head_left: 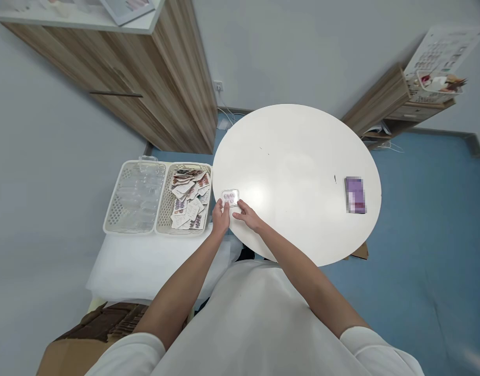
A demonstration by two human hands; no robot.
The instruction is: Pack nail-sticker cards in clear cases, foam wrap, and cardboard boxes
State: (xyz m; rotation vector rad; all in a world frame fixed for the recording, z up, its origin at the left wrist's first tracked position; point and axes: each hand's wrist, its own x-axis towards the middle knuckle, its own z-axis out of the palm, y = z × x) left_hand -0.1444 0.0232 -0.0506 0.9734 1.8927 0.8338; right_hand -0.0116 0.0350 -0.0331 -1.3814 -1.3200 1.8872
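While left hand (pixel 221 217) grips clear case (pixel 230 197) over white table (pixel 302 156), right hand (pixel 249 216) spread at its corner; blue floor (pixel 420 209) around.

Bare forearms (pixel 185 277) reach forward, converging at the white table's (pixel 302 167) left edge; left hand (pixel 221 218) pinches, right hand (pixel 250 217) is loosely spread beside it.

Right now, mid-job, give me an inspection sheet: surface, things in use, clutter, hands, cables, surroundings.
Surface: white table, few small dark marks.
Things: small clear case with purple pieces; cards in a basket left of the table.
Clutter: purple item at table's right, detail blurred.
Hands: left hand grips the case; right hand at its near right corner, thumb spread.
Cables: white cables below the wall socket.
Surroundings: wood-grain cabinet ahead left, shelf unit ahead right.
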